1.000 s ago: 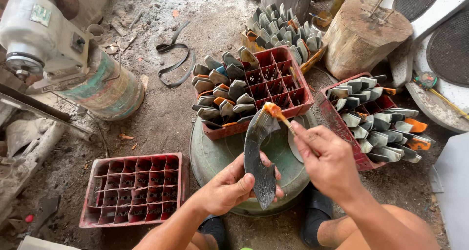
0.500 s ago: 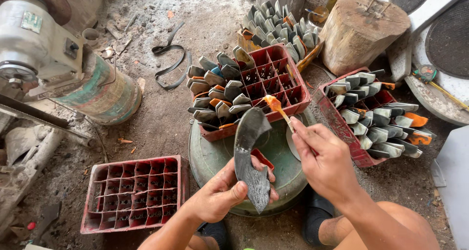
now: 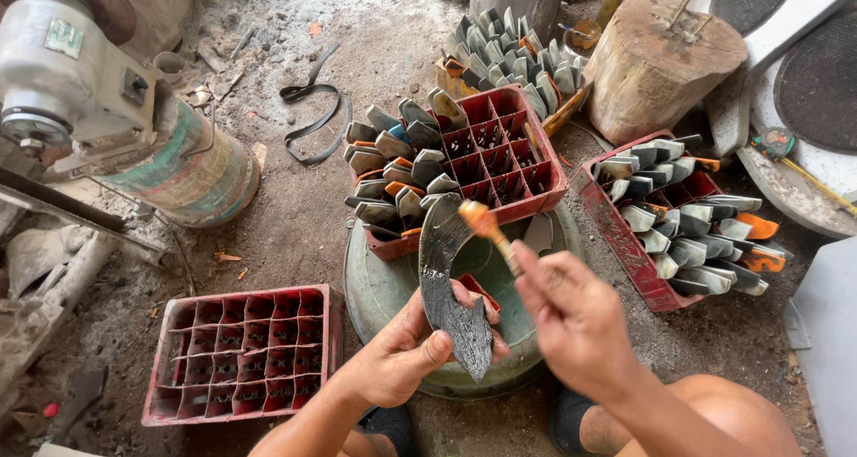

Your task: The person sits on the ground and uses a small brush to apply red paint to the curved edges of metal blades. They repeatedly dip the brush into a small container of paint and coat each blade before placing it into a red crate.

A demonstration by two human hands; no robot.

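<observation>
Left hand (image 3: 402, 354): grip closed around dark, rough, curved metal blade (image 3: 449, 287), held upright over round green drum lid (image 3: 384, 287). Right hand (image 3: 571, 319): fingers pinched on thin stick with orange tip (image 3: 486, 225), touching blade top. Near left on dirt floor: empty red plastic crate (image 3: 241, 354). Farther: red crates (image 3: 522, 167) packed with grey blades, wooden stump (image 3: 661, 69).

Red compartment crates: three, one (image 3: 243, 354) at 8 o'clock holding nothing, one (image 3: 500, 153) at centre part-filled with blades, one (image 3: 625, 243) at 3 o'clock filled. Wooden stump (image 3: 661, 64): one, at 1 o'clock. Hands: two, left (image 3: 402, 350) and right (image 3: 571, 319); curved dark blade (image 3: 451, 296) held: one.
</observation>
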